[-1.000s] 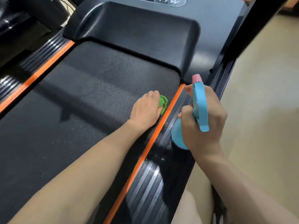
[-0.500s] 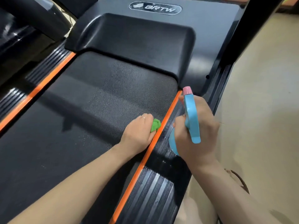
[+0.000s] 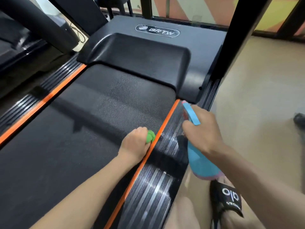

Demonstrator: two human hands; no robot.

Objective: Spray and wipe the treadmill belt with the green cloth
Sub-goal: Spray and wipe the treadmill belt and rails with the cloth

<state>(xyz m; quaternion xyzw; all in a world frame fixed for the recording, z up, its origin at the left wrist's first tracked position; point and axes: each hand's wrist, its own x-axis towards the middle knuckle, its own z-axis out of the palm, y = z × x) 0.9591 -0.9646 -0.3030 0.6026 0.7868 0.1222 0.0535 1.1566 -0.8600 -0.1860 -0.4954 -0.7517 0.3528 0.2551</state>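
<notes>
The black treadmill belt [image 3: 85, 129] fills the middle and left of the view, with orange strips along both sides. My left hand [image 3: 134, 145] presses a bunched green cloth [image 3: 150, 136] onto the belt right beside the right orange strip [image 3: 165, 123]. Only a small part of the cloth shows past my fingers. My right hand [image 3: 202, 133] grips a blue spray bottle [image 3: 199, 161] with a pink tip, held above the ribbed right side rail [image 3: 158, 182], nozzle pointing away from me.
The black motor cover [image 3: 140, 58] with a logo closes off the belt's far end. A black upright post [image 3: 231, 38] rises at the right rail. Beige floor [image 3: 257, 113] lies to the right. A black sandal [image 3: 227, 200] on a foot is at the bottom right.
My left hand has pulled the green cloth back toward me along the right orange strip. My right hand with the bottle has drawn back too and tilted, showing more of the bottle's body.
</notes>
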